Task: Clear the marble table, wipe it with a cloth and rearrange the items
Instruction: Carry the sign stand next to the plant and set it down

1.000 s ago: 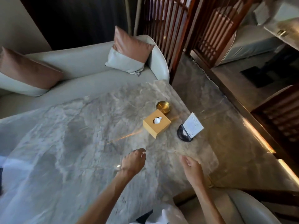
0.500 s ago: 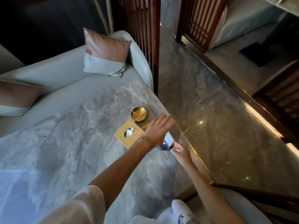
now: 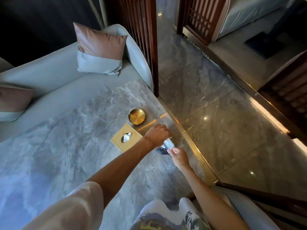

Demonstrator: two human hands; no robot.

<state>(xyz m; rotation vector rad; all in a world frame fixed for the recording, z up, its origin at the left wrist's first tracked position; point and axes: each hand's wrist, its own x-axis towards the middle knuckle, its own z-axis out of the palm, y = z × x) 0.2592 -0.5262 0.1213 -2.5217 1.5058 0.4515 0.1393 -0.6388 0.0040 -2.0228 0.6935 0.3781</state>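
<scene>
1. Near the right edge of the marble table (image 3: 66, 146) – left hand (image 3: 157, 134) grips the card stand (image 3: 168, 144) up top, right hand (image 3: 180, 156) pinches its corner.
2. Beside it – tissue box (image 3: 118, 141), tissue (image 3: 126, 136) poking out; brass dish (image 3: 137, 117) behind.

Left hand (image 3: 157, 134) and right hand (image 3: 180, 156) meet at a white paper card (image 3: 168, 144).
Its black round holder (image 3: 162, 151) stands on the grey marble table (image 3: 66, 146), near a square golden tissue box (image 3: 119, 138) and round brass dish (image 3: 137, 117).

The counter (image 3: 66, 138) is grey veined marble, smooth with a soft sheen. The round dish (image 3: 136, 116) near its right edge is shiny brushed golden metal. The tissue box (image 3: 131, 143) looks matt tan. The card stand (image 3: 162, 151) has a glossy black base. The floor (image 3: 216, 122) is polished stone.
</scene>
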